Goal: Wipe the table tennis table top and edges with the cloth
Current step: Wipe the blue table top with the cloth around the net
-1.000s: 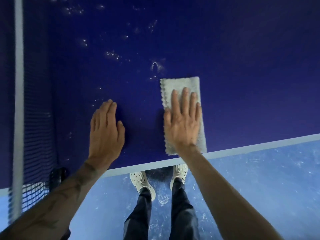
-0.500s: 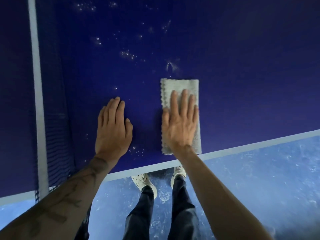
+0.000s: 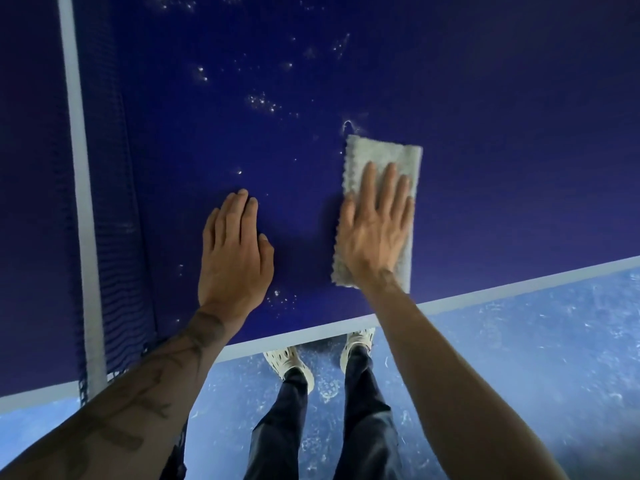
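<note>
right hand (image 3: pixel 375 233) flat, pressing folded grey cloth (image 3: pixel 381 157) | long axis away from white-edged blue table (image 3: pixel 485 168) | white specks (image 3: pixel 261 102) lie left-ahead (left hand (image 3: pixel 235 258) flat, nearer)

Net (image 3: pixel 114 209) blocks leftward; table top (image 3: pixel 485 150) lies open rightward.

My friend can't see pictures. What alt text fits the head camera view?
A person's right hand presses a grey cloth flat on a dark blue table tennis table, left hand flat beside it. White specks dot the top.
</note>
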